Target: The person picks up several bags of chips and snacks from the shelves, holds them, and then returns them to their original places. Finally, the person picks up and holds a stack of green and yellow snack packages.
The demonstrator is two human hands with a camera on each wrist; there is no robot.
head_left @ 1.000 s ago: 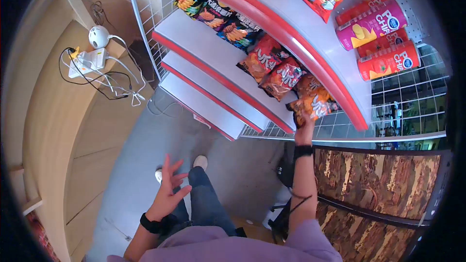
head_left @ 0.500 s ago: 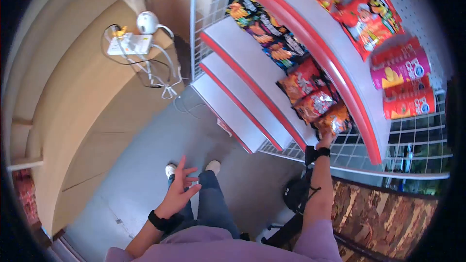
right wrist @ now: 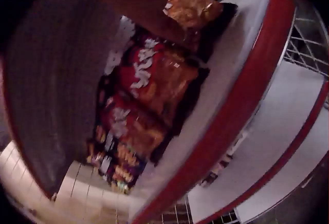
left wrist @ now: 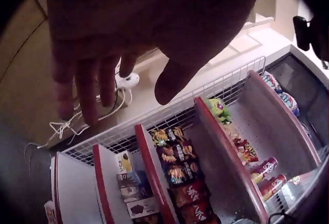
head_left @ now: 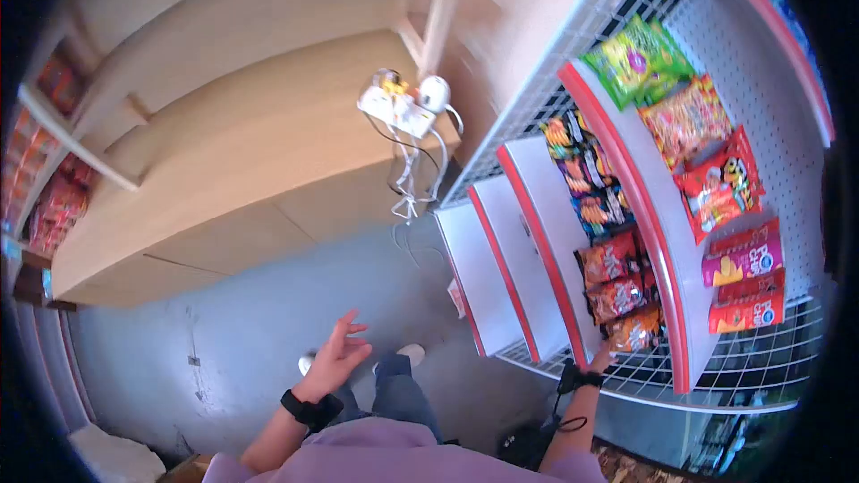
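Note:
My right hand (head_left: 603,360) reaches to the near end of a shelf and holds an orange snack bag (head_left: 633,331) there. In the right wrist view, dark fingers lie over the top of this orange bag (right wrist: 193,11), hiding part of it. Beside it on the same shelf lie two red snack bags (head_left: 616,300), and beyond them several black snack bags (head_left: 586,170). My left hand (head_left: 333,360) hangs in the air over the floor, fingers extended and spread, holding nothing. The left wrist view shows that hand (left wrist: 139,34) dark against the shelves.
The shelf above carries a green bag (head_left: 637,63), a red bag (head_left: 720,186) and chip canisters (head_left: 747,313). Red-edged lower shelves (head_left: 488,277) step out toward the floor. A wooden counter (head_left: 268,152) bears a power strip (head_left: 394,112) with trailing cables. Wire mesh (head_left: 653,394) closes the rack's near end.
The head view has swung left, so the rack now sits farther right and more counter shows. The orange bag, tilted earlier, now lies in line with the red bags. The left hand stays raised.

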